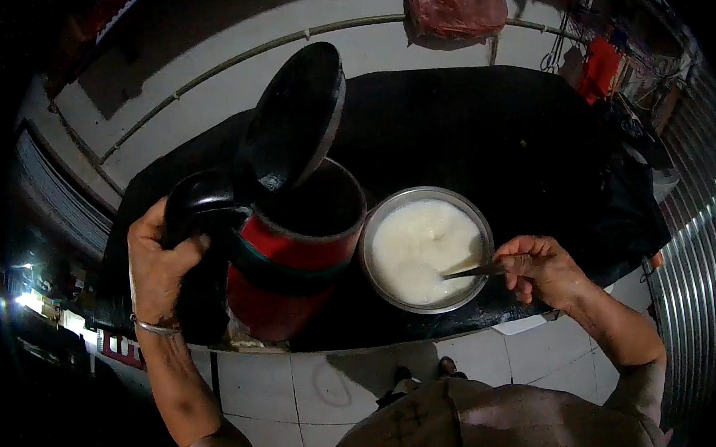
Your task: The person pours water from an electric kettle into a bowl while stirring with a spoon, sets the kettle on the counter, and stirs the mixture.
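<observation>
My left hand [161, 260] is wrapped round the black handle of a red and black container [289, 294]. The container's round dark lid [301, 114] stands raised above its opening, and its inside is too dark to make out. Just right of it sits a round metal bowl [487, 226] holding a white substance [423, 241]. Between the fingers of my right hand [540, 270] is the handle of a utensil [476, 271], whose far end dips into the white substance.
A black-covered table [466, 131] bears both vessels. Behind it, a red plastic bag [460, 10] hangs by the wall and a pipe [365, 21] runs along. Corrugated metal [698, 240] stands at the right. Pale floor tiles [325, 385] lie below the table's front edge.
</observation>
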Demonstrator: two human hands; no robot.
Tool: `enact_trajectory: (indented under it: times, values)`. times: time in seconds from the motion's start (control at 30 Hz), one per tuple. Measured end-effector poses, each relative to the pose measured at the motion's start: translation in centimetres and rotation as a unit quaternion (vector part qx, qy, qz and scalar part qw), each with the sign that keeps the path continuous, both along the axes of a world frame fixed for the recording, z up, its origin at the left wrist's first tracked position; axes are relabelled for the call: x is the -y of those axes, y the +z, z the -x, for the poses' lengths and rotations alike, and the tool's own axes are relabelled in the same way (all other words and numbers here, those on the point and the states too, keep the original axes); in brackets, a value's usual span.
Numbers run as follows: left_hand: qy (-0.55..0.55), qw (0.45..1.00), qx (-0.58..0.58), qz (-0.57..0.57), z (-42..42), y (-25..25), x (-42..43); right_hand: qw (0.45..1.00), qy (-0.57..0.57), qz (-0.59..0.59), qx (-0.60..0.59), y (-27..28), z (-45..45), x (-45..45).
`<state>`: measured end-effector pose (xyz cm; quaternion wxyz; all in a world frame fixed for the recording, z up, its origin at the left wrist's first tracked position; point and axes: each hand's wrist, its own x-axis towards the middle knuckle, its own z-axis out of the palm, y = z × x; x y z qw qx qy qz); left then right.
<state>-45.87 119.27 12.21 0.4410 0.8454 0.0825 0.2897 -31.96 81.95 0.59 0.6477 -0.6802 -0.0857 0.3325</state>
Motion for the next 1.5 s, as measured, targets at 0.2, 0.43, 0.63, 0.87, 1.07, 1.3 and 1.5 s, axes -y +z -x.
enact_trajectory:
  times: [0.2,0.43,0.63,0.87,1.07,1.3,1.5]
  values:
    - [0.001,1.000,-0.002,-0.002,0.0,0.0,-0.1,0.995,-0.040,-0.072,0.053,1.7,-0.2,0.3]
    - [-0.006,1.000,-0.005,-0.004,-0.1,0.1,0.1,0.975,-0.055,-0.034,0.211,3.9,-0.1,0.9]
    - [-0.019,1.000,0.002,-0.008,-0.2,0.0,0.1,0.939,-0.025,0.006,0.344,3.7,-0.1,1.3]
    - [-0.018,0.999,-0.019,-0.041,-0.5,-0.2,0.7,0.881,-0.020,0.058,0.470,1.7,-0.7,1.9]
    - [-0.015,0.997,-0.026,-0.064,-0.7,-0.5,1.7,0.877,-0.012,0.083,0.474,1.2,-0.6,2.5]
    - [-0.036,0.998,-0.028,-0.037,-1.1,-0.8,2.1,0.880,-0.018,0.077,0.469,0.6,-0.6,3.4]
    - [-0.018,0.997,-0.038,-0.059,-1.7,-0.4,3.4,0.871,-0.016,0.080,0.484,0.4,-0.7,3.4]
